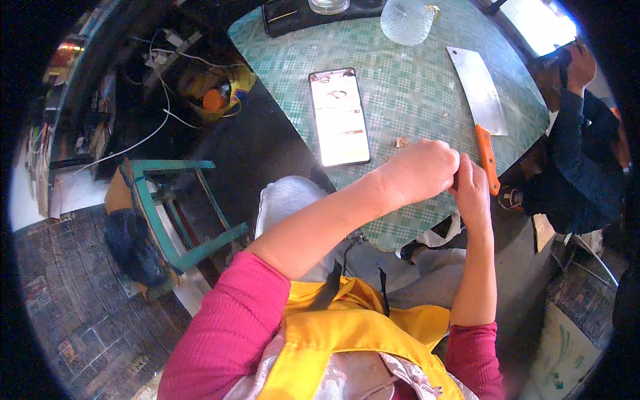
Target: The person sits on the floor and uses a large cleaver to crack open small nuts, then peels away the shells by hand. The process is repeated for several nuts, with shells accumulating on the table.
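Observation:
Over the near right part of the round table, my two hands meet. My left hand [430, 165] is closed, knuckles up, with its fingertips against my right hand. The fingers of my right hand [473, 189] are bent in a pinch. A small dark bit shows between them, too hidden to name. A cleaver [481, 92] with an orange handle lies just beyond and to the right, its handle close to my right hand. Beside my left wrist is a small brown scrap [402, 142]. Farther left lies a phone [339, 117] with a lit screen.
A green checked cloth [413, 87] covers the table. At its far side are a textured glass mug [408, 21] and a black tray [313, 17] with a glass jar [329, 5]. A green-framed stool [180, 213] stands left. To the right is another person [573, 153] in dark clothes.

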Tool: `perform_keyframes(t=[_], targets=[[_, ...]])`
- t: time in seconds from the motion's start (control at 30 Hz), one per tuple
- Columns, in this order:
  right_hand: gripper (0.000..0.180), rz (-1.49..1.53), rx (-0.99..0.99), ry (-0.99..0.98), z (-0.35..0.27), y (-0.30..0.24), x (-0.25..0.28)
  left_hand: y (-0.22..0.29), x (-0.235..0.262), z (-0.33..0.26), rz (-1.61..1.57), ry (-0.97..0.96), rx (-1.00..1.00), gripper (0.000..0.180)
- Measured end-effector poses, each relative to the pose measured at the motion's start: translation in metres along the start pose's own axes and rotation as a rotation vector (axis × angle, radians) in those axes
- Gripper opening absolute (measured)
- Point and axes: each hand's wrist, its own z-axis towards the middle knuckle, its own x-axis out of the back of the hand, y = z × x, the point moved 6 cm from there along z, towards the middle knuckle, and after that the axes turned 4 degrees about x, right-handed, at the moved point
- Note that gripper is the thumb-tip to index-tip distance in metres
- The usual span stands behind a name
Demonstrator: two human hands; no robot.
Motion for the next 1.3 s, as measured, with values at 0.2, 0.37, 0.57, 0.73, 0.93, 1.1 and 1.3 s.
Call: perform_keyframes(t=[0.2, 0.37, 0.57, 0.73, 0.93, 1.1, 1.3], targets=[[0.048, -0.133, 0.029, 0.007, -0.001, 0.001, -0.003, 0.000, -0.003, -0.010, -0.004, -0.039, -0.032, 0.012], [0.047, -0.055, -0.020, 0.063, -0.003, 0.000, -0.005, -0.004, 0.000, -0.004, -0.124, -0.093, -0.007, 0.012], [0.043, -0.192, 0.121, 0.138, -0.004, -0.004, 0.002, 0.018, -0.005, -0.012, 0.239, 0.113, -0.101, 0.013], [0.042, -0.123, 0.169, 0.184, -0.004, -0.005, 0.002, 0.033, -0.007, -0.016, 0.504, 0.381, -0.215, 0.021], [0.041, -0.123, 0.168, 0.262, -0.002, -0.010, 0.013, 0.032, -0.006, -0.017, 0.463, 0.468, -0.155, 0.024], [0.040, -0.133, 0.199, 0.303, 0.000, -0.018, 0.018, 0.031, -0.002, -0.016, 0.436, 0.549, -0.174, 0.024], [0.038, -0.126, 0.259, 0.314, 0.002, -0.025, 0.017, 0.032, 0.002, -0.016, 0.455, 0.589, -0.168, 0.021]])
